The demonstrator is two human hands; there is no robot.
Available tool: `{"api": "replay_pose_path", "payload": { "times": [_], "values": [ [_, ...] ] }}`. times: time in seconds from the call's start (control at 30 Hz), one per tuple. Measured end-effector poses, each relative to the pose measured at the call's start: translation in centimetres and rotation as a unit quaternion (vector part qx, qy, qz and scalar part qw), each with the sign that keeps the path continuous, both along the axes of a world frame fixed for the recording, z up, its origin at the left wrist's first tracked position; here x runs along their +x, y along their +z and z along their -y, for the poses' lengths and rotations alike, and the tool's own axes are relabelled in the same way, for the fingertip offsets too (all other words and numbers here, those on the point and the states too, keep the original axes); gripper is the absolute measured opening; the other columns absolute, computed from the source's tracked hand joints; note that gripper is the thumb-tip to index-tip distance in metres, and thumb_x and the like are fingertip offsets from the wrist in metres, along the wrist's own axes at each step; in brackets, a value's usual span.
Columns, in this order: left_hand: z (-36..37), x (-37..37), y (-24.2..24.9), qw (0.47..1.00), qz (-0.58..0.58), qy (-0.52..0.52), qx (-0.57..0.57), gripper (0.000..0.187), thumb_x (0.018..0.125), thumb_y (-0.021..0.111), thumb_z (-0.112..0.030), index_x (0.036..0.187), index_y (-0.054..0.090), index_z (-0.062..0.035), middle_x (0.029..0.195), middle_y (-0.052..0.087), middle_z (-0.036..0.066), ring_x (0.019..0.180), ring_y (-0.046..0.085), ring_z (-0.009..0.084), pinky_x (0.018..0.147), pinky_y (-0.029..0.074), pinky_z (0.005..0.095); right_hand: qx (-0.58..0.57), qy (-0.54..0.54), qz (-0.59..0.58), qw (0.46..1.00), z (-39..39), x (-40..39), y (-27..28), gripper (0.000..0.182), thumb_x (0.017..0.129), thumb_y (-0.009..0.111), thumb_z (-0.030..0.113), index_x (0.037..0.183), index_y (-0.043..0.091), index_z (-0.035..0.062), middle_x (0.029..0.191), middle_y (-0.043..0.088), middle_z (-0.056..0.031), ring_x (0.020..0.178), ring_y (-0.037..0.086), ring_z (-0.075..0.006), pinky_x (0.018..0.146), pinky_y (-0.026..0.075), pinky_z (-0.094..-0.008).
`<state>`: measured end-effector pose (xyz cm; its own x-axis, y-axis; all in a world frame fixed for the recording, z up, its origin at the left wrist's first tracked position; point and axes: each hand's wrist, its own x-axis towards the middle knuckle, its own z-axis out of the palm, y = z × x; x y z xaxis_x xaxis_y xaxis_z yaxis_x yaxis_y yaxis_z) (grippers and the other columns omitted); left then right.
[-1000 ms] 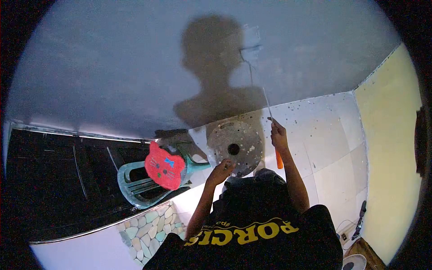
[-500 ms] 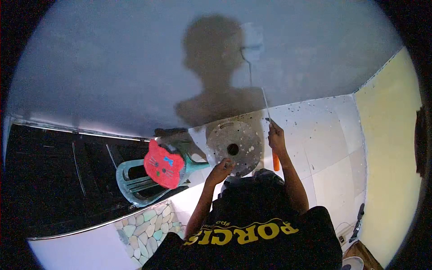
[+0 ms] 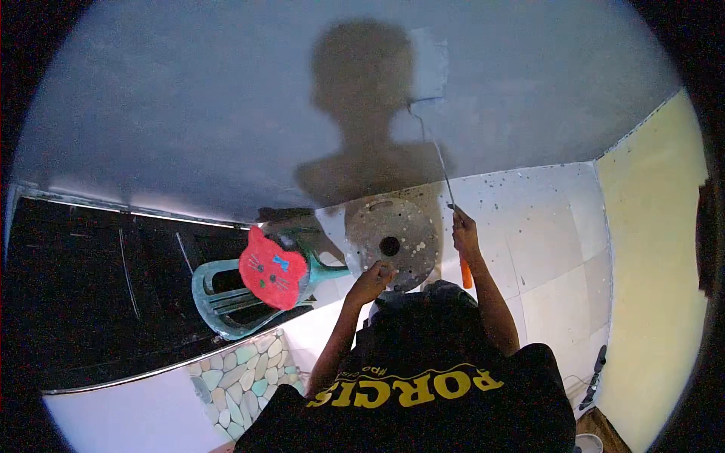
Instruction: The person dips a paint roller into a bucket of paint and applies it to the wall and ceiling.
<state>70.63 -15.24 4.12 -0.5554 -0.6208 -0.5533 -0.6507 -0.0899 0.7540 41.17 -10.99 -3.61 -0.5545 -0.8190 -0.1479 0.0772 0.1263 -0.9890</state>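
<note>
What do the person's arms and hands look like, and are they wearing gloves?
No gloves: the left hand and right hand are both bare, with slim fingers. The black shirt has short sleeves, so the forearms are bare too. Big yellow letters run across the shirt, looking upside down from here. I can't see any watch or bracelet.

The floor (image 3: pixel 559 298) is pale, square-tiled, with dark specks scattered toward its far side; a green plastic chair (image 3: pixel 234 303) stands at the left; a round, spattered grey disc (image 3: pixel 413 245) with a dark central hole sits mid-scene, its height above the tiles unclear; pebble-patterned covering (image 3: pixel 248 380) lies near left.
</note>
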Motion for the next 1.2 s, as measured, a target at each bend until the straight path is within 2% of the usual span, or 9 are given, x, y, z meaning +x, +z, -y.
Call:
{"api": "replay_pose_path", "payload": {
  "times": [0.1, 0.23, 0.63, 0.73, 0.93, 1.0, 1.03, 1.1, 1.2],
  "values": [
    [0.0, 0.1, 0.0, 0.999, -0.005, -0.025, -0.019, 0.047, 0.091, 0.059, -0.043, 0.116, 0.05, -0.0033, 0.089, 0.064, 0.016, 0.076, 0.064, 0.025, 0.069, 0.05, 0.0371, 0.021, 0.0, 0.101, 0.995, -0.2, 1.1, 1.9, 0.036, 0.099, 0.048, 0.031, 0.128, 0.056, 0.0125, 0.053, 0.032, 0.0095, 0.038, 0.03, -0.0026, 0.033, 0.026, -0.0204],
    [0.3, -0.4, 0.6, 1.0, 0.01, -0.015, -0.005, 0.046, 0.092, 0.059, -0.041, 0.115, 0.048, -0.0022, 0.086, 0.062, 0.015, 0.074, 0.063, 0.0236, 0.066, 0.049, 0.037, 0.031, -0.003, -0.008, 0.999, -0.2, 0.9, 2.5, 0.036, 0.099, 0.046, 0.029, 0.13, 0.054, 0.0119, 0.054, 0.034, 0.0088, 0.038, 0.03, -0.0032, 0.032, 0.027, -0.0215],
    [-0.6, 0.3, 0.0, 0.999, 0.036, -0.017, -0.011, 0.048, 0.094, 0.054, -0.04, 0.126, 0.047, -0.0057, 0.092, 0.065, 0.016, 0.084, 0.065, 0.0223, 0.077, 0.05, 0.0364, 0.167, 0.038, 0.038, 0.985, -0.4, 1.6, 9.9, 0.037, 0.099, 0.041, 0.019, 0.133, 0.05, 0.0071, 0.053, 0.045, 0.002, 0.039, 0.04, -0.0074, 0.036, 0.033, -0.0271],
    [-0.8, -1.0, 0.6, 1.0, 0.013, -0.022, -0.002, 0.05, 0.094, 0.054, -0.043, 0.125, 0.048, -0.005, 0.1, 0.064, 0.014, 0.084, 0.063, 0.0214, 0.077, 0.05, 0.0353, 0.109, 0.049, 0.092, 0.989, -0.3, 2.3, 11.1, 0.042, 0.099, 0.04, 0.02, 0.139, 0.043, 0.008, 0.051, 0.037, 0.0057, 0.037, 0.033, -0.0063, 0.035, 0.032, -0.0246],
    [-1.8, -6.0, 5.1, 0.985, -0.142, -0.083, 0.06, 0.048, 0.096, 0.046, -0.045, 0.121, 0.048, -0.0044, 0.098, 0.065, 0.015, 0.085, 0.065, 0.0281, 0.075, 0.051, 0.0369, 0.076, 0.036, -0.019, 0.996, 1.4, 4.2, 13.7, 0.041, 0.099, 0.042, 0.02, 0.139, 0.044, 0.0085, 0.052, 0.037, 0.0064, 0.039, 0.034, -0.0049, 0.035, 0.031, -0.0237],
    [-2.8, -8.0, 7.5, 0.926, -0.223, -0.08, 0.294, 0.054, 0.097, 0.043, -0.046, 0.131, 0.041, -0.0042, 0.109, 0.062, 0.016, 0.095, 0.063, 0.0296, 0.085, 0.049, 0.0372, 0.089, 0.03, -0.025, 0.995, 1.2, 4.5, 15.7, 0.041, 0.099, 0.043, 0.02, 0.139, 0.044, 0.009, 0.053, 0.037, 0.0065, 0.039, 0.034, -0.0046, 0.035, 0.031, -0.0232],
    [-3.6, -8.5, 8.5, 0.925, -0.225, -0.077, 0.297, 0.054, 0.097, 0.043, -0.046, 0.131, 0.041, -0.0042, 0.109, 0.062, 0.016, 0.095, 0.063, 0.0296, 0.085, 0.049, 0.0372, 0.08, 0.018, -0.002, 0.997, 1.1, 4.5, 16.6, 0.036, 0.095, 0.045, 0.013, 0.129, 0.051, 0.0026, 0.062, 0.045, 0.0019, 0.051, 0.041, -0.0084, 0.046, 0.037, -0.0261],
    [-5.1, -9.6, 10.7, 0.966, -0.178, -0.188, 0.012, 0.061, 0.098, 0.04, -0.046, 0.142, 0.027, -0.0052, 0.12, 0.056, 0.018, 0.11, 0.057, 0.0294, 0.095, 0.043, 0.0367, 0.075, 0.006, 0.02, 0.997, 0.9, 4.4, 18.1, 0.032, 0.091, 0.047, 0.006, 0.12, 0.057, -0.0038, 0.07, 0.054, -0.0028, 0.062, 0.049, -0.0122, 0.056, 0.043, -0.029],
    [-6.3, -10.6, 9.6, 0.963, -0.21, -0.15, 0.075, 0.067, 0.097, 0.043, -0.046, 0.146, 0.018, -0.0057, 0.127, 0.052, 0.019, 0.116, 0.052, 0.0264, 0.099, 0.04, 0.0362, 0.094, 0.014, 0.024, 0.995, 0.7, 4.2, 18.5, 0.03, 0.092, 0.046, 0.005, 0.117, 0.057, -0.0054, 0.077, 0.059, -0.0063, 0.067, 0.053, -0.0136, 0.062, 0.046, -0.0295]
  ]
}}
